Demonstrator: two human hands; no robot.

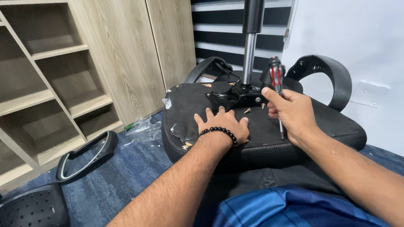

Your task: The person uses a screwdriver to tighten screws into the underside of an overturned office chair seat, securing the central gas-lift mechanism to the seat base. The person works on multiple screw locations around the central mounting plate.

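An upturned black office chair seat [193, 101] lies in front of me, its underside facing up. My left hand [223, 124], with a black bead bracelet at the wrist, rests flat on the underside, fingers spread. My right hand [290, 111] grips a screwdriver [275, 75] with a red and black handle, the handle pointing up and the shaft down past my palm. A black metal mechanism plate [235, 96] with a chrome gas-lift column [249, 54] stands just beyond my fingers. Loose screws [247, 111] lie on the seat between my hands.
Curved black armrests [332, 73] rise at the far side of the seat. A detached black armrest [86, 155] and a perforated black plastic part [29, 208] lie on the blue carpet at left. Wooden shelves [50, 84] and clear plastic wrap [145, 126] stand left.
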